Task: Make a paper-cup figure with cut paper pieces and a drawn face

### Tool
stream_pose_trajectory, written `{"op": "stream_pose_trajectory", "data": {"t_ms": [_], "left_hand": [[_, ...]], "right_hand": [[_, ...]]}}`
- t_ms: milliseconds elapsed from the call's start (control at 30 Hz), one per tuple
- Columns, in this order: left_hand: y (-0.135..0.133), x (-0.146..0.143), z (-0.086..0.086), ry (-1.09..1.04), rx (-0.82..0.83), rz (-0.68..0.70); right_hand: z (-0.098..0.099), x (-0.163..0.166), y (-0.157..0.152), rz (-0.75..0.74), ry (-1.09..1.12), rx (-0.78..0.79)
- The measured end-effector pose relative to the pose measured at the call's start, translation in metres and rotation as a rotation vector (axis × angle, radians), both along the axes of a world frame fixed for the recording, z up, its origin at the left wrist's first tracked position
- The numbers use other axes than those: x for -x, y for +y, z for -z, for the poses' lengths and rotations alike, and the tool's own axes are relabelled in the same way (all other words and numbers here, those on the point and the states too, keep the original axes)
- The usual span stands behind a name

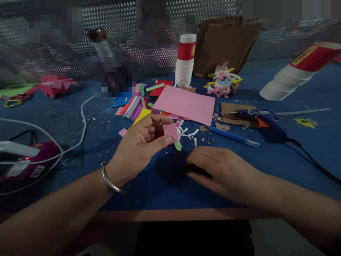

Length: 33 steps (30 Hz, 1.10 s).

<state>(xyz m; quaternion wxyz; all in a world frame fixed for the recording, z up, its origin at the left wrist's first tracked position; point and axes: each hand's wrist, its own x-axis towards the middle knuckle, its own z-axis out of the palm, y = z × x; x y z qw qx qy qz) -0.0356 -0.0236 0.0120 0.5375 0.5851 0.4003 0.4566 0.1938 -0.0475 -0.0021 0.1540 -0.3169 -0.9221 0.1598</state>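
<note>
A small pink piece of paper (pixel 171 132) is pinched between the thumb and fingers of my left hand (pixel 142 140), raised above the table. To the right, my right hand (pixel 223 167) hangs low over the blue tabletop with its fingers curled in. Its fingertips lie in shadow, so whatever they may hold is hidden. Beyond my left hand lies a larger sheet of pink paper (pixel 186 104). White paper scraps (pixel 193 133) and a green scrap (pixel 178 145) are scattered just past the pinched piece. A blue pen (pixel 234 137) lies beyond my right hand.
A glue gun (pixel 271 124) rests by cardboard (pixel 238 111), its cord trailing right. Stacked paper cups (pixel 184 69) stand behind; another stack (pixel 290 78) leans at right. A paper craft (pixel 223 81) sits between. Markers (pixel 130 106), scissors (pixel 16 100) and a purple power strip (pixel 34 161) with cables lie left.
</note>
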Motion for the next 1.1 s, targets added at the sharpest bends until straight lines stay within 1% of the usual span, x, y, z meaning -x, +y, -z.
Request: {"op": "stream_pose_trajectory", "data": {"t_ms": [133, 233, 333, 400, 533, 600, 700, 767, 833, 933, 1100], "left_hand": [[0.004, 0.006, -0.003, 0.089, -0.16, -0.068], [0.006, 0.008, -0.006, 0.184, -0.237, -0.093], [0.007, 0.008, -0.008, 0.279, -0.221, -0.122], [0.007, 0.008, -0.01, 0.3, -0.211, -0.127], [0.003, 0.007, -0.011, 0.325, -0.193, -0.115], [0.001, 0.005, -0.013, 0.321, -0.169, -0.097], [-0.003, 0.002, -0.016, 0.308, -0.131, -0.085], [-0.005, 0.0, -0.017, 0.309, -0.123, -0.084], [-0.006, -0.001, -0.017, 0.313, -0.12, -0.076], [-0.007, -0.001, -0.016, 0.346, -0.121, -0.069], [-0.009, 0.0, -0.016, 0.404, -0.152, -0.057]], "right_hand": [[-0.002, -0.002, 0.001, -0.029, 0.056, -0.001], [-0.007, -0.004, 0.001, -0.005, 0.112, 0.059], [-0.013, -0.007, 0.001, 0.073, 0.167, 0.191], [-0.017, -0.01, 0.0, 0.128, 0.204, 0.262], [-0.021, -0.013, 0.001, 0.214, 0.306, 0.252], [-0.019, -0.014, 0.003, 0.275, 0.351, 0.281], [-0.016, -0.015, 0.005, 0.349, 0.356, 0.336], [-0.014, -0.015, 0.006, 0.348, 0.357, 0.32], [-0.013, -0.015, 0.007, 0.31, 0.372, 0.317], [-0.013, -0.013, 0.009, 0.268, 0.36, 0.381], [-0.016, -0.011, 0.01, 0.274, 0.317, 0.493]]}}
